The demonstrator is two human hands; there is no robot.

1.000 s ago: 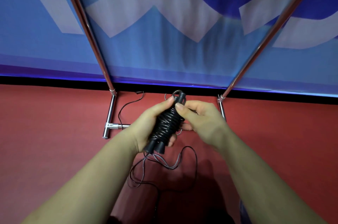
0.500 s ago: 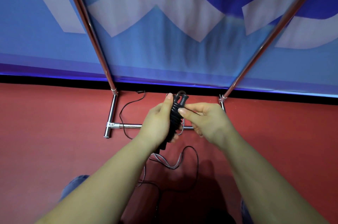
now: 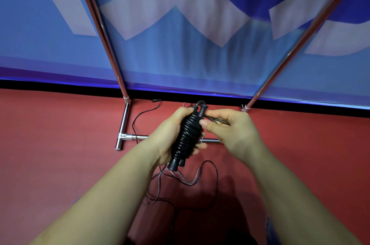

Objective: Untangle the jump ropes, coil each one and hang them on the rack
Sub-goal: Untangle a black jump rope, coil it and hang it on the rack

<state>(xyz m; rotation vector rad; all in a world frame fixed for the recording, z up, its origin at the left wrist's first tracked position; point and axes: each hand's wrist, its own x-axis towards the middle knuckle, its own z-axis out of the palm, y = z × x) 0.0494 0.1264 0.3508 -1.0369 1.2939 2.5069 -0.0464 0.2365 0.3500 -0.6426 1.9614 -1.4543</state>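
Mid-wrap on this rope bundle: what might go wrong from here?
1. The right hand only pinches the cord end beside the wrapped jump rope; if it slips, the tight coils held by the left hand may spring loose.
2. Loose ropes on the floor lie tangled just under the bundle and around the rack base, so they could snag or trip the person.

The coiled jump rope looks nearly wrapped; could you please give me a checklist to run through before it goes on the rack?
1. Left hand grips the coiled jump rope: ok.
2. Right hand pinches the rope's free end: ok.
3. Free end tucked and secured: not ok.
4. Both handles together at the bundle's bottom: ok.
5. Other ropes on the floor picked up: not ok.
6. Rack top bar within reach: cannot tell.
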